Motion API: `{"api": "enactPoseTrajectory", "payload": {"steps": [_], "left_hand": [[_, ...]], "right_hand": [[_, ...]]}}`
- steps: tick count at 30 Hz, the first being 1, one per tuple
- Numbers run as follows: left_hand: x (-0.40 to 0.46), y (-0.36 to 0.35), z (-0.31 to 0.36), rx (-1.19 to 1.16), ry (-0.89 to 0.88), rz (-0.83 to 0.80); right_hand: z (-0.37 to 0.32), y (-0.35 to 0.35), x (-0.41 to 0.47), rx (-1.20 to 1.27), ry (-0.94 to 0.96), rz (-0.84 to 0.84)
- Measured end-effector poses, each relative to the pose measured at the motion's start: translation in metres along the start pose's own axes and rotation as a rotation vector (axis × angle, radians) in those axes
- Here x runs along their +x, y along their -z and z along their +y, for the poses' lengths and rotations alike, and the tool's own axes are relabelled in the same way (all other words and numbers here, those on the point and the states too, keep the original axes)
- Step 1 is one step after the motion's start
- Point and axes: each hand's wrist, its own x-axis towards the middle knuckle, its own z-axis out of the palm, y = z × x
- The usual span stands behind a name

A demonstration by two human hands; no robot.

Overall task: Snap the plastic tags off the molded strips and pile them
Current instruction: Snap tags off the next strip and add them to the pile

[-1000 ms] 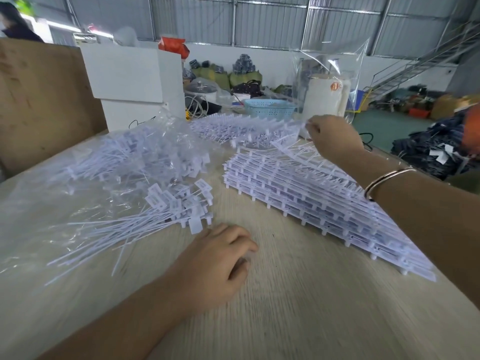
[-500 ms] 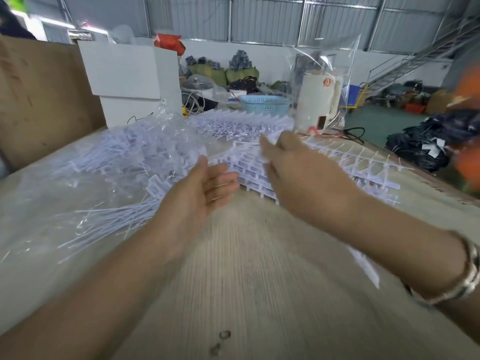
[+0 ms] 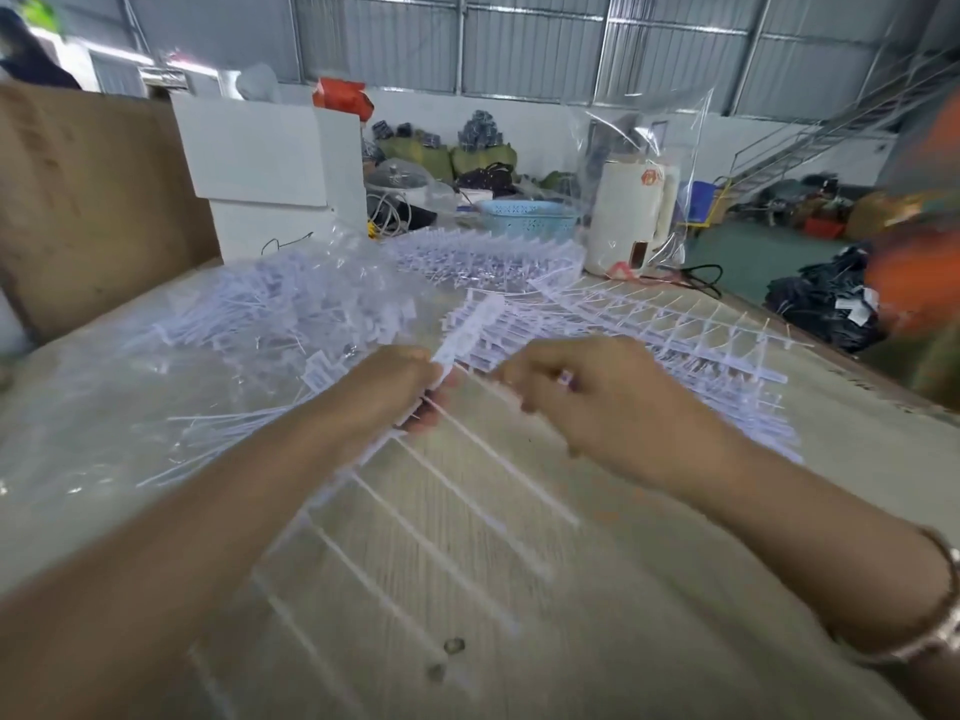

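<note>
Over the middle of the worktop, the left hand grips a white molded strip at its upper end, its thin prongs slanting down toward the camera, while the right hand has its fingers curled at a prong just beside the left — the blur leaves it unclear whether it actually pinches anything. Beyond the hands lies a stack of more strips, and to the left a pile of loose tags rests on clear plastic sheeting — farther back stand a blue basket and a white kettle.
</note>
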Motion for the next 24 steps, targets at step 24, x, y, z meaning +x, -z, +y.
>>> {"api": "enactPoseTrajectory", "payload": {"steps": [24], "left_hand": [[-0.01, 0.009, -0.049, 0.624, -0.377, -0.277]], "right_hand": [[0.078, -0.073, 0.016, 0.504, -0.071, -0.131]]}}
